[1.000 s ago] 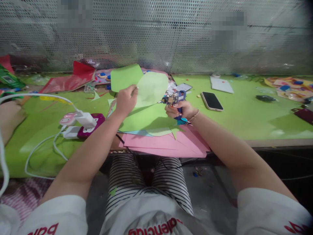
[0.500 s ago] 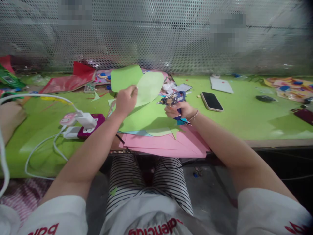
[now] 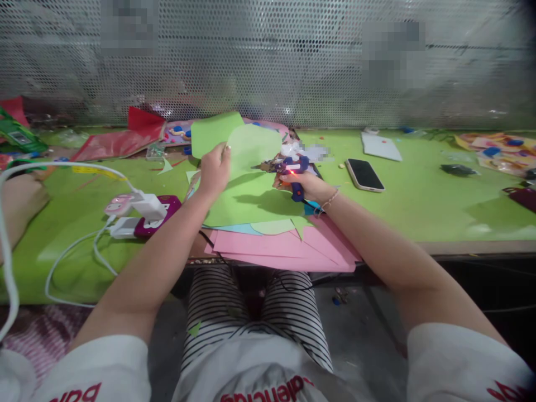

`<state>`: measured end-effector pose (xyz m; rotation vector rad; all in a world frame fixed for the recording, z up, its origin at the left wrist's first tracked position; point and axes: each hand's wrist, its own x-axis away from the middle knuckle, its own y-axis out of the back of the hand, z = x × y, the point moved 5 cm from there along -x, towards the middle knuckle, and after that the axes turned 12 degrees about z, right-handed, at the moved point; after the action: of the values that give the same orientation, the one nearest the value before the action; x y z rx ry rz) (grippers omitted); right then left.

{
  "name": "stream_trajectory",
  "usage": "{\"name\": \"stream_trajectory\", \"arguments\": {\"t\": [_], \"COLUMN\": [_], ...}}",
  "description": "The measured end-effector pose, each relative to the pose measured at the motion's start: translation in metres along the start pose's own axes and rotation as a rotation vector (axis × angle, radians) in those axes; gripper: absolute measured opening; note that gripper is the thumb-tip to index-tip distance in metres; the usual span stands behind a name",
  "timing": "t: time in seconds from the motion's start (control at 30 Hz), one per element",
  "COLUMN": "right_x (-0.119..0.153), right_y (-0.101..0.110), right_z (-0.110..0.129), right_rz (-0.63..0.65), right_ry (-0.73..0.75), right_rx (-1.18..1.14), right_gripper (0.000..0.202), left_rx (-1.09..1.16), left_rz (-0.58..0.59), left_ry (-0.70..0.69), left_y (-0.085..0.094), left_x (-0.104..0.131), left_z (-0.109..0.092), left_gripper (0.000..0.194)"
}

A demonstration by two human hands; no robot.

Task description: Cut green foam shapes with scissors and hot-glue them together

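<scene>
Between the thumb and fingers of my left hand (image 3: 215,170) is the edge of a pale green paper piece (image 3: 254,146) with a rounded outline, raised above the table. My right hand (image 3: 304,185) grips a dark blue glue gun (image 3: 296,164) with a small red light glowing on it. Its nozzle points left, close to the lower edge of the paper piece; whether they touch I cannot tell. Beneath both hands lies a larger bright green sheet (image 3: 251,206). Another green sheet (image 3: 209,131) stands behind my left hand.
Pink sheets (image 3: 259,245) lie at the front edge. A phone (image 3: 364,175) and a white card (image 3: 381,146) are to the right. On the left, a purple power strip (image 3: 171,206) has chargers and white cables plugged in. Another person's hand (image 3: 27,195) rests at the far left.
The glue gun has turned and moved slightly left, its nozzle now nearer the paper piece, and its red light shows. The paper piece has tilted and shifted slightly left with my left hand.
</scene>
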<state>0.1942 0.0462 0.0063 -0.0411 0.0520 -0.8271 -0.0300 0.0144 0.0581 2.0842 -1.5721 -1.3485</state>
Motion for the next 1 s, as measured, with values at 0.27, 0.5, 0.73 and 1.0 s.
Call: {"name": "stream_trajectory", "arguments": {"t": [0.27,0.5,0.73,1.0], "right_x": [-0.003,0.000,0.001,-0.008], "right_y": [0.006,0.004,-0.017,-0.018], "right_z": [-0.005,-0.004,0.012,0.005], "right_rz": [-0.142,-0.178,-0.001,0.020], "right_ry": [-0.023,-0.113,-0.091,-0.062], "right_rx": [0.112,0.394,0.710,0.821], "right_gripper": [0.022,0.025,0.021,0.015], "left_rx": [0.039,0.081,0.017,-0.057], "left_rz": [0.007,0.073,0.246,0.270], "left_ry": [0.047,0.049,0.014,0.032], "left_y": [-0.002,-0.008,-0.014,-0.017], "left_x": [-0.003,-0.003,0.001,0.000], "left_z": [0.005,0.004,-0.004,0.002], "left_gripper": [0.042,0.041,0.031,0.032]}}
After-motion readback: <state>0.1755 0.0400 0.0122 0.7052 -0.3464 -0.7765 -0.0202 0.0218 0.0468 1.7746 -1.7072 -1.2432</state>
